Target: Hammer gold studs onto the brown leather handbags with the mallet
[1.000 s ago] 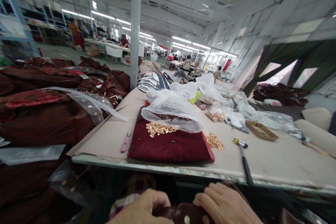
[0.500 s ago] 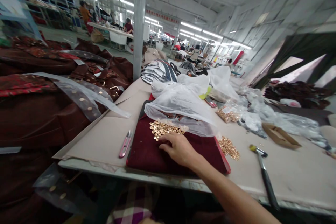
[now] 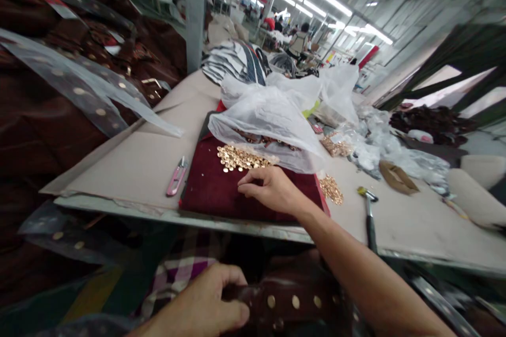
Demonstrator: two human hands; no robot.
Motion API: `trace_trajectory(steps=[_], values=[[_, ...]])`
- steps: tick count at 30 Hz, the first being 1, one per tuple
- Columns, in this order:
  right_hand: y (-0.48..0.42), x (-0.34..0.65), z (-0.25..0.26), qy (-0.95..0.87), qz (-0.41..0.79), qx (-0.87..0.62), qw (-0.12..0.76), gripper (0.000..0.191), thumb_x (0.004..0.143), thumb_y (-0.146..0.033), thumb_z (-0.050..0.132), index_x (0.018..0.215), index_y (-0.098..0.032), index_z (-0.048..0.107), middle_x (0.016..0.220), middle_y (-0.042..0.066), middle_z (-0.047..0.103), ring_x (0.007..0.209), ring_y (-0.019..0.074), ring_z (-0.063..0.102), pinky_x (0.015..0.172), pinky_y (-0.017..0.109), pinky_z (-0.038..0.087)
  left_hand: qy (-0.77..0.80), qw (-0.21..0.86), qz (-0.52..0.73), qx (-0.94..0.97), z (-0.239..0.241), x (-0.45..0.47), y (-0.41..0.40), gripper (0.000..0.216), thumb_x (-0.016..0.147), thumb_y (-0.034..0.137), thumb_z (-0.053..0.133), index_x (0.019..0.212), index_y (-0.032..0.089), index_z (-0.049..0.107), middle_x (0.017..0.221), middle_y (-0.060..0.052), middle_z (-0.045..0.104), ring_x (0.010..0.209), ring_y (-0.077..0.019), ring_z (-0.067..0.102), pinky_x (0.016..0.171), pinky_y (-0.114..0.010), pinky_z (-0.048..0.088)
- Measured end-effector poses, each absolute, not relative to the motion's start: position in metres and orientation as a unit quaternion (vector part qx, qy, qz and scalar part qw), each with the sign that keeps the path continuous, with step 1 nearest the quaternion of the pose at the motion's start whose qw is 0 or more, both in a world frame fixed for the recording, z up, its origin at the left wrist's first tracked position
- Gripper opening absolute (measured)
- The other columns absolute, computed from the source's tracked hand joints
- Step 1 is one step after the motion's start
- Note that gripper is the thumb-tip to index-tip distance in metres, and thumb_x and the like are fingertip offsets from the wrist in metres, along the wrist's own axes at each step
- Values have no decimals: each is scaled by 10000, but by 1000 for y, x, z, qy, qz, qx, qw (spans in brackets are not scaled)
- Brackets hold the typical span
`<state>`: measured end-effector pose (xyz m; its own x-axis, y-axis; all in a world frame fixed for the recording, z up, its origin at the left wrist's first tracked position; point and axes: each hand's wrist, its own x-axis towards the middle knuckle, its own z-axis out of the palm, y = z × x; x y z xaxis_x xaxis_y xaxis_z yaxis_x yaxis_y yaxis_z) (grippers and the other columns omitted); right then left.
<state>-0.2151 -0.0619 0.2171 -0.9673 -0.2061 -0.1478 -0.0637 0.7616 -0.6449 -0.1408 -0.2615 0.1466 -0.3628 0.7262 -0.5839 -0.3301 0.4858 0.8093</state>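
Observation:
My right hand (image 3: 266, 187) is over a maroon cloth-covered pad (image 3: 213, 189), its thumb and forefinger pinched together. Whatever is between those fingertips is too small to make out. Just beyond it lies a spread of gold studs (image 3: 241, 158). Low in the view, my left hand (image 3: 215, 300) grips the edge of a dark brown leather piece (image 3: 284, 287) between thumb and fingers. A row of round gold studs (image 3: 295, 302) shows on that leather, which is below the table edge, partly behind my right forearm.
Clear plastic bags (image 3: 269, 116) cover the pad's far side. Pink thread snips (image 3: 176, 176) lie left of it. More gold studs (image 3: 331, 189), a hammer (image 3: 369, 216) and a cardboard tray (image 3: 397, 178) are on the right. Brown leather goods (image 3: 59, 110) are heaped at left.
The view has tilted downward. My right hand has drawn back slightly from the studs, fingertips now pinched. My left hand and the studded leather have come into view at the bottom.

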Motion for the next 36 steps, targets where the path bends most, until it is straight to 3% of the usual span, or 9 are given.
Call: trace_trajectory(steps=[3, 5, 9, 16, 22, 29, 32, 36], values=[[-53, -163, 234, 852, -488, 6, 188, 120, 854, -258, 696, 862, -147, 740, 680, -11, 696, 577, 105, 613, 545, 191, 472, 644, 542, 506, 187, 154, -140, -259, 240, 673, 309, 545, 856, 173, 618, 775, 19, 563, 783, -184, 519, 642, -262, 338], [-51, -127, 240, 823, -515, 44, 235, 106, 816, -247, 710, 839, -151, 748, 652, -21, 686, 543, 95, 597, 515, 177, 453, 639, 544, 505, 202, 157, -139, -258, 256, 688, 305, 556, 889, 170, 640, 820, 16, 595, 812, -186, 536, 656, -259, 352], [-54, -75, 240, 850, -448, 34, 276, 101, 829, -222, 705, 862, -158, 776, 639, -17, 693, 534, 93, 594, 502, 166, 410, 654, 541, 482, 216, 163, -134, -252, 202, 673, 294, 575, 823, 169, 625, 718, 43, 532, 713, -152, 484, 590, -247, 322], [-62, -52, 235, 903, -350, -72, 240, 125, 818, -131, 691, 876, -174, 793, 734, 11, 739, 639, 110, 643, 585, 182, 399, 657, 532, 475, 244, 170, -118, -244, 179, 661, 273, 552, 789, 164, 612, 690, 49, 480, 685, -133, 419, 573, -247, 293], [-67, -39, 233, 922, -311, -63, 223, 110, 805, -152, 699, 850, -194, 790, 758, 21, 749, 694, 147, 666, 608, 208, 400, 640, 529, 502, 242, 167, -102, -248, 213, 678, 282, 521, 839, 165, 598, 719, 40, 467, 688, -132, 408, 577, -248, 282], [-67, -26, 241, 932, -293, -15, 210, 33, 782, -209, 739, 807, -187, 744, 715, 12, 715, 663, 143, 632, 571, 204, 364, 655, 493, 523, 233, 174, -83, -239, 111, 647, 281, 478, 703, 186, 484, 653, 55, 365, 614, -112, 322, 543, -247, 250], [-67, -22, 244, 936, -257, 5, 238, 72, 779, -259, 751, 797, -191, 736, 725, 17, 728, 694, 163, 663, 549, 213, 350, 677, 465, 510, 257, 165, -73, -240, 67, 664, 248, 471, 685, 186, 488, 671, 41, 414, 656, -127, 379, 565, -248, 290], [-67, -13, 245, 942, -192, -25, 274, 204, 845, -371, 678, 956, -211, 739, 815, 33, 758, 786, 214, 708, 535, 232, 385, 721, 405, 464, 319, 147, -67, -234, 150, 788, 313, 572, 820, 179, 632, 790, -11, 608, 788, -206, 567, 670, -274, 460]])
